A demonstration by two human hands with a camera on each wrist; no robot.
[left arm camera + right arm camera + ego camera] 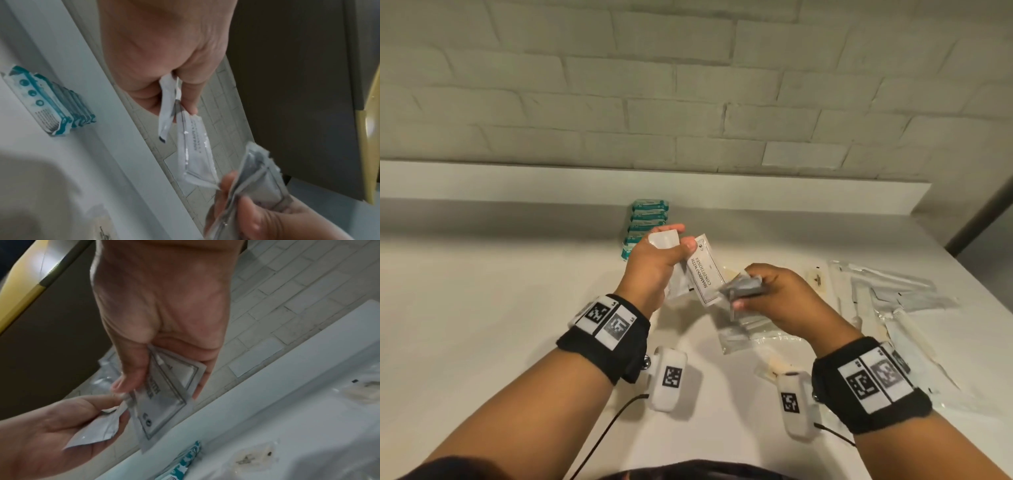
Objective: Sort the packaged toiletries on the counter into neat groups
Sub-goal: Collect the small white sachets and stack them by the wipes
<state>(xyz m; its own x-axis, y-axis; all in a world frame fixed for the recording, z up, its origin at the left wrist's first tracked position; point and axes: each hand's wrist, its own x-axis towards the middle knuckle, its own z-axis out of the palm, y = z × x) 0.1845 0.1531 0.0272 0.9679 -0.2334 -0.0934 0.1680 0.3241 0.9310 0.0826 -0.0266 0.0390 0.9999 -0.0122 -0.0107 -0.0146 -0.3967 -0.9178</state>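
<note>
White counter (pixel 482 291) lay under both raised hands. Nearest, clear plastic packets (pixel 748 334) lay flat below the right hand (pixel 777 294), their contents too blurred to name. That hand pinched a crumpled grey sachet (pixel 743 287) between thumb and fingers. Just beside it, the left hand (pixel 654 263) held a small stack of white sachets (pixel 705 274) between thumb and curled fingers; the front one read "shampoo with conditioner". The two hands' sachets touched at their corners. To the right, a loose spread of clear wrappers (pixel 893 298) held long white items, possibly toothbrushes, though I could not tell. Farthest back, against the low ledge below the pale brick wall (pixel 688 85), teal-and-white packets (pixel 649 219) lay in a tidy overlapping row.
</note>
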